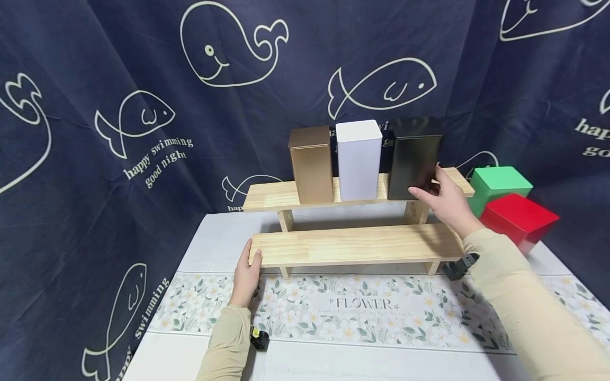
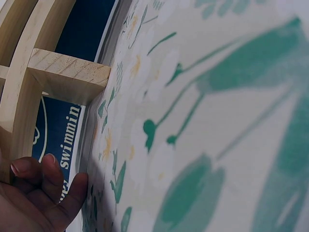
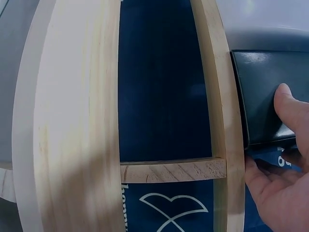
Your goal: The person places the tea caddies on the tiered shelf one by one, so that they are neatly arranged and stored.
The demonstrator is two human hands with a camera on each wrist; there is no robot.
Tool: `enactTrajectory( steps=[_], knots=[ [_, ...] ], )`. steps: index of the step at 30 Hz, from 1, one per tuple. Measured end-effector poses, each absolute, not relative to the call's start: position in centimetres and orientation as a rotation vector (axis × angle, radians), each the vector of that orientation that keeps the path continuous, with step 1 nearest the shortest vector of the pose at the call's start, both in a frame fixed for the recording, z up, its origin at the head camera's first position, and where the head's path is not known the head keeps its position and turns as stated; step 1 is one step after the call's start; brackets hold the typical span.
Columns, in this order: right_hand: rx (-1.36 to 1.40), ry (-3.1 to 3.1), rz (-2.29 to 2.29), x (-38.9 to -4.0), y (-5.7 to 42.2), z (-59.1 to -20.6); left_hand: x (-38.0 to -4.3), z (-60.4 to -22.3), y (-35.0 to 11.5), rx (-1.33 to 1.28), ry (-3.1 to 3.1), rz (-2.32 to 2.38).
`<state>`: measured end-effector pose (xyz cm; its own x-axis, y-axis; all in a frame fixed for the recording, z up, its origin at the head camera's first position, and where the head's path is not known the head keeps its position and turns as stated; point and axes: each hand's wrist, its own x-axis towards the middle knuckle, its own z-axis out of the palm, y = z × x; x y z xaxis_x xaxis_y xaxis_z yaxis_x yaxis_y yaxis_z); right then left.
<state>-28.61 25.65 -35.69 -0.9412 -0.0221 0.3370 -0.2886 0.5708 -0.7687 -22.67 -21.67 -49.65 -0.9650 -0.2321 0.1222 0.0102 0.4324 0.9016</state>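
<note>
Fingers of your right hand (image 1: 445,198) are holding the black box (image 1: 413,159) low down, the thumb on its front face and the others round its right side. What matters most is that the box lies just to the left of your palm, its long axis upright, while your hold sits near the foot. Most of its height rises above your fingers, so pressure at the side may tip the top before the base slides.

It stands on the upper shelf (image 1: 269,196), right of the white box (image 1: 359,164) with a narrow gap between them; the brown box (image 1: 313,172) stands farther left. To your right, the shelf runs on a little past your fingers. The green box (image 1: 500,180) and the red box (image 1: 519,217) lie beyond that end, the red one nearer you.

Your right hand is plainly the nearer one. Your left hand (image 1: 246,278) is at the left end of the lower shelf (image 1: 352,246), well apart from the black box; you cannot tell whether its fingers grip the wood or merely touch it.
</note>
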Motion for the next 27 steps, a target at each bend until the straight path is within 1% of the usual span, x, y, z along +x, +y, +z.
enactTrajectory(
  steps=[27],
  knots=[
    [0.176,-2.432,1.148,-29.43,25.14,-36.62,-22.56,-49.52,-21.59,0.184,-2.447,-1.568]
  ],
)
